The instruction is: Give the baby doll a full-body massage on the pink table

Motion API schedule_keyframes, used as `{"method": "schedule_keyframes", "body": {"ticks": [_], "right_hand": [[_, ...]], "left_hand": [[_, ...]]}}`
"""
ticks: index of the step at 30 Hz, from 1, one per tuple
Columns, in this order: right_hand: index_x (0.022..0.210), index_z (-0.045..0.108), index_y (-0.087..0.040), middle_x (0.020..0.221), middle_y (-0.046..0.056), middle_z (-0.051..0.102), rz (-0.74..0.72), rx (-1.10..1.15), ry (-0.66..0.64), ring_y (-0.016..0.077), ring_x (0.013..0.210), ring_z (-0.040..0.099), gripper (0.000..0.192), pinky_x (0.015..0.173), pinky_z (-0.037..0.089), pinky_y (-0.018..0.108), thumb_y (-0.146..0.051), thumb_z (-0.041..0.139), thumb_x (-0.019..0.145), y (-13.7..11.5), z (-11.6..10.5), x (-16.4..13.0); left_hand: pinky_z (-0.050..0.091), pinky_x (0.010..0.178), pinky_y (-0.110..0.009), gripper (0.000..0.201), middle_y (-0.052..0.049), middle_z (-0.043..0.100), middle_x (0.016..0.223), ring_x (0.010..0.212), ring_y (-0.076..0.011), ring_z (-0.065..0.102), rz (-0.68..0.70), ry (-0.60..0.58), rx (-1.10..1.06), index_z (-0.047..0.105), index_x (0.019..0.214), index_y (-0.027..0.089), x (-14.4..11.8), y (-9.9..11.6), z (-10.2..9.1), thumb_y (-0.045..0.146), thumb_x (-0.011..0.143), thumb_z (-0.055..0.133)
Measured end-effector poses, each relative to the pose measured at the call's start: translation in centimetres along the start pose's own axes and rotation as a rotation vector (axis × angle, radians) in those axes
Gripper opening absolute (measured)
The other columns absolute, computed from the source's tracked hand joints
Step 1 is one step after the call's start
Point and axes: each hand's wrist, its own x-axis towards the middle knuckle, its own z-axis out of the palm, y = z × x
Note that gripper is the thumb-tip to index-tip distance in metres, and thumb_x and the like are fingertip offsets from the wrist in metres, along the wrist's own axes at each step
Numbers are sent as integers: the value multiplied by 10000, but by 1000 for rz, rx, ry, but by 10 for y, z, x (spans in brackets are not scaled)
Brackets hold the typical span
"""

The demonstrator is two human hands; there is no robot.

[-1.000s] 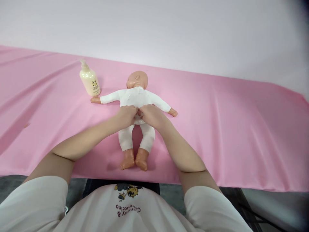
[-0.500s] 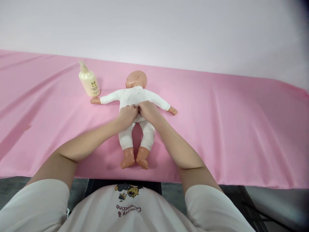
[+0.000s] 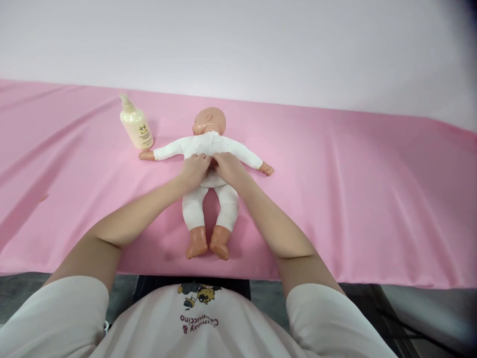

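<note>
A baby doll [image 3: 210, 144] in a white bodysuit lies on the pink cloth [image 3: 335, 189], head turned to the left, arms spread, bare feet toward me. My left hand [image 3: 194, 170] and my right hand [image 3: 228, 168] rest side by side on the doll's belly, fingertips meeting at the middle of the white suit. Both hands press on or pinch the fabric; the fingertips hide the exact grip. A cream lotion bottle [image 3: 134, 124] with a pump top stands beside the doll's outstretched hand at the left.
The pink cloth covers a long table that runs across the view, with a plain pale wall [image 3: 261, 44] behind it. The table's near edge sits just in front of my body. A dark floor and a chair frame [image 3: 395, 318] show below right.
Both hands have slid a little up the doll's body, from the hips toward the belly. The doll and the bottle have stayed in place.
</note>
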Motion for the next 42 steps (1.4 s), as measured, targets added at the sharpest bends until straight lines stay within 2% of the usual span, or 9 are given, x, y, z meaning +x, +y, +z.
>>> {"method": "schedule_keyframes", "body": {"ticks": [5,8,14,22,25,29,33,36,42], "right_hand": [[1042,676,-100,965,139,763,63,-40,14,195,809,653,230,729,437,289,-113,468,946,-1,-5,-2],[1012,691,-121,1008,144,747,52,-11,2,212,872,644,236,779,446,304,-115,464,947,1,-4,0],[974,717,-135,1160,157,656,33,-51,66,253,1004,585,300,899,455,369,-106,420,949,6,4,6],[1105,635,-150,1168,137,708,38,-1,60,220,984,588,256,882,415,316,-107,417,978,16,8,12],[1150,619,-141,1205,133,700,38,26,95,212,1039,581,268,921,396,305,-107,403,994,23,14,16],[1107,640,-116,1191,146,671,16,14,108,200,1069,552,280,964,370,291,-143,374,1026,28,22,20],[1116,633,-104,1274,163,604,9,10,134,179,1075,545,291,931,384,264,-158,358,1036,26,23,19],[1115,631,-112,1266,151,618,8,16,150,167,1095,556,281,943,396,248,-143,365,1029,26,23,19],[1264,593,-172,1172,162,708,141,43,170,243,1112,622,307,895,460,330,-180,430,1004,26,24,34]], "left_hand": [[490,765,-353,274,-118,679,1113,980,-261,628,-5,52,-27,631,1184,156,3,-7,7,238,1021,427],[488,824,-369,309,-122,662,1136,1042,-272,593,17,60,-40,660,1197,159,3,-8,8,238,1029,413],[472,925,-396,311,-141,609,1305,1154,-295,541,86,194,-82,687,1185,150,8,-14,16,235,1021,436],[474,864,-374,309,-136,699,1098,1047,-272,614,52,161,-114,651,1158,124,17,-22,18,252,1044,394],[476,888,-365,313,-133,699,1119,1054,-264,625,14,171,-140,634,1201,118,21,-25,18,249,1045,398],[462,960,-360,341,-130,684,1117,1048,-242,622,21,155,-148,689,1109,116,26,-27,20,248,1054,380],[464,917,-349,331,-136,627,1225,1063,-241,598,-7,186,-135,713,1046,114,26,-27,23,254,1047,412],[445,908,-351,333,-134,604,1291,1078,-244,583,-14,178,-124,695,1098,111,27,-25,22,236,1053,390],[379,777,-352,318,-160,674,1155,907,-229,581,-120,89,-137,568,1253,94,42,-17,14,199,1063,336]]}}
